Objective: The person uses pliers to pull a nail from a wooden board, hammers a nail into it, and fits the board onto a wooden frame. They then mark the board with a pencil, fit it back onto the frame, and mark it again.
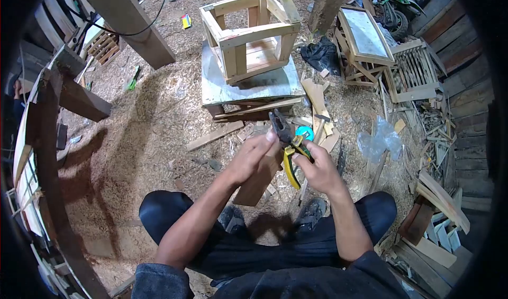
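My left hand (250, 159) is closed around the upper part of a short wooden board (258, 184), which slants down between my knees. Its thumb lies close beside the dark jaws of a pair of pliers (288, 168) with yellow and black handles. My right hand (320, 172) grips those handles, and the jaws point up and away from me, overlapping the board's top end in this view. Just past the pliers, a turquoise round object (305, 133) lies on the ground beside a hammer (321, 123) with a wooden handle.
Ahead stands a low table (211, 90) bearing an open wooden frame (259, 36). Wooden posts (129, 21) rise at left and back. Slatted wooden pieces (415, 71), a black plastic bag (321, 56) and clear plastic (380, 139) lie to the right. Shavings and offcuts (214, 136) cover the floor.
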Demonstrator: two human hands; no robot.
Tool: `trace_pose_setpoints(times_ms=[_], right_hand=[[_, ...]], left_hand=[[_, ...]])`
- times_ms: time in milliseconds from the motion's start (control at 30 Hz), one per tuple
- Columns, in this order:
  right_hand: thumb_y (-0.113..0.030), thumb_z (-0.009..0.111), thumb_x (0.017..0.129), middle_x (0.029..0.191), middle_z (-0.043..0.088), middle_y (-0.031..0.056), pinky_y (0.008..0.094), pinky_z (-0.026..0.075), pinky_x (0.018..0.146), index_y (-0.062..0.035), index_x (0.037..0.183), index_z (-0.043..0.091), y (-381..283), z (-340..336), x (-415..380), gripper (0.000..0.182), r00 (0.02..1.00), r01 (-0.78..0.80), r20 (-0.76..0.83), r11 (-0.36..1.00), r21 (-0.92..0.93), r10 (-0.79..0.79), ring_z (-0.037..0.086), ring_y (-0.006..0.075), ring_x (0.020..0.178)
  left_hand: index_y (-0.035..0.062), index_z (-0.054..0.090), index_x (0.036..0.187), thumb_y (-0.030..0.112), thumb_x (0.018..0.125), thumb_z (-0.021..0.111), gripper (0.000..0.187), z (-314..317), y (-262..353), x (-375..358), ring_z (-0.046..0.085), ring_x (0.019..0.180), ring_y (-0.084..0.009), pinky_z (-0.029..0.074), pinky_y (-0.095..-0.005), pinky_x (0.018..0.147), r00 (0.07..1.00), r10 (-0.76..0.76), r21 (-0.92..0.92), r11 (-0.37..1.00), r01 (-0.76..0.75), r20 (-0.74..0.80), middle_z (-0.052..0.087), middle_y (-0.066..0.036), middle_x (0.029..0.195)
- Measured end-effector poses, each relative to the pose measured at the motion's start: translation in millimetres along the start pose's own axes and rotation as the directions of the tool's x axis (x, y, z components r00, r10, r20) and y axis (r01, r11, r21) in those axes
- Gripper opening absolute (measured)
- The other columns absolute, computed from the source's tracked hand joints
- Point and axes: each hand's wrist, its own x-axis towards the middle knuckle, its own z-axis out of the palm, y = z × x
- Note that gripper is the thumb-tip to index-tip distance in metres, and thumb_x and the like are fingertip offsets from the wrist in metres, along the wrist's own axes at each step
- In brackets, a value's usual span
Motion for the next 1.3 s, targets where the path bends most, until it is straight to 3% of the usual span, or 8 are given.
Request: trace_pose_setpoints(times_ms=[200, 267, 433, 1000, 1067, 1200, 1267, 1300], right_hand=[[-0.016, 0.059, 0.090, 0.110, 0.064, 0.0119, 0.0305, 0.045, 0.090, 0.0043, 0.116, 0.060, 7.6, -11.4, 0.5, 0.033, 0.975, -0.149, 0.173, 0.988, 0.031, 0.142, 0.057, 0.0161, 0.102], [-0.018, 0.063, 0.091, 0.113, 0.061, 0.0082, 0.0291, 0.044, 0.089, 0.0047, 0.114, 0.062, 2.6, -16.5, -2.7, 0.033, 0.903, -0.206, 0.413, 0.963, 0.172, 0.120, 0.054, 0.0138, 0.101], [-0.027, 0.074, 0.089, 0.091, 0.065, 0.0006, 0.0269, 0.047, 0.078, 0.0037, 0.109, 0.064, 3.6, -10.8, -3.2, 0.038, 0.946, -0.172, 0.301, 0.972, 0.161, 0.117, 0.056, 0.0073, 0.086], [-0.026, 0.070, 0.092, 0.093, 0.064, 0.0017, 0.0283, 0.049, 0.076, -0.0006, 0.113, 0.060, 12.4, -8.4, 2.1, 0.035, 0.915, -0.198, 0.385, 0.967, 0.160, 0.124, 0.057, 0.0099, 0.086], [-0.020, 0.072, 0.090, 0.090, 0.065, 0.0016, 0.0265, 0.050, 0.072, -0.0015, 0.110, 0.060, 20.4, -5.6, 2.0, 0.030, 0.925, -0.093, 0.380, 0.957, 0.275, -0.019, 0.059, 0.0093, 0.084], [-0.014, 0.074, 0.088, 0.086, 0.065, 0.0026, 0.0275, 0.051, 0.066, -0.0008, 0.107, 0.060, 15.8, -6.1, -2.3, 0.027, 0.913, -0.138, 0.408, 0.945, 0.296, 0.006, 0.062, 0.0105, 0.077], [-0.012, 0.075, 0.087, 0.083, 0.065, 0.0045, 0.0284, 0.053, 0.062, 0.0011, 0.105, 0.059, 14.0, -9.5, -2.6, 0.028, 0.856, -0.317, 0.515, 0.840, 0.440, 0.053, 0.063, 0.0120, 0.070], [-0.009, 0.075, 0.086, 0.080, 0.064, 0.0053, 0.0282, 0.053, 0.058, 0.0020, 0.103, 0.059, -3.6, -8.1, -4.1, 0.026, 0.886, -0.335, 0.449, 0.831, 0.444, 0.117, 0.062, 0.0131, 0.063]], left_hand=[[0.0011, 0.065, 0.105, 0.029, 0.097, 0.063, 0.029, -3.6, 7.0, 1.5, 0.057, 0.087, -0.0080, 0.047, -0.0275, 0.080, 0.982, -0.102, -0.012, 0.994, 0.105, 0.160, 0.064, 0.000, 0.090], [0.0016, 0.065, 0.111, 0.029, 0.097, 0.063, 0.031, -2.9, -1.4, 1.7, 0.054, 0.080, -0.0064, 0.046, -0.0260, 0.071, 0.994, -0.009, 0.062, 0.998, 0.003, 0.105, 0.062, 0.002, 0.084], [-0.0007, 0.064, 0.111, 0.023, 0.096, 0.063, 0.028, 3.2, 20.3, -4.1, 0.053, 0.089, -0.0093, 0.045, -0.0279, 0.077, 0.974, 0.042, 0.024, 0.999, -0.049, 0.224, 0.059, -0.003, 0.098], [0.0013, 0.061, 0.120, 0.021, 0.097, 0.062, 0.030, 0.6, -0.1, 2.5, 0.054, 0.100, -0.0090, 0.045, -0.0280, 0.087, 0.967, 0.057, -0.009, 0.998, -0.056, 0.247, 0.057, -0.001, 0.109], [0.0011, 0.061, 0.122, 0.021, 0.096, 0.064, 0.033, 2.1, 1.9, 2.3, 0.055, 0.102, -0.0101, 0.045, -0.0277, 0.089, 0.963, 0.131, 0.031, 0.989, -0.142, 0.235, 0.058, -0.002, 0.113], [0.0015, 0.058, 0.127, 0.021, 0.095, 0.066, 0.038, -11.9, 6.0, 2.4, 0.055, 0.104, -0.0114, 0.045, -0.0277, 0.091, 0.921, 0.216, 0.172, 0.944, -0.282, 0.324, 0.060, -0.003, 0.115], [0.0022, 0.057, 0.128, 0.017, 0.091, 0.069, 0.042, -22.3, 15.9, -3.5, 0.057, 0.104, -0.0155, 0.046, -0.0310, 0.092, 0.870, -0.300, 0.008, 0.946, 0.323, 0.391, 0.061, -0.007, 0.115], [0.0022, 0.052, 0.133, 0.020, 0.092, 0.066, 0.047, -25.0, 16.0, -3.7, 0.058, 0.105, -0.0162, 0.048, -0.0315, 0.091, 0.882, -0.238, -0.085, 0.951, 0.296, 0.406, 0.062, -0.008, 0.117]])
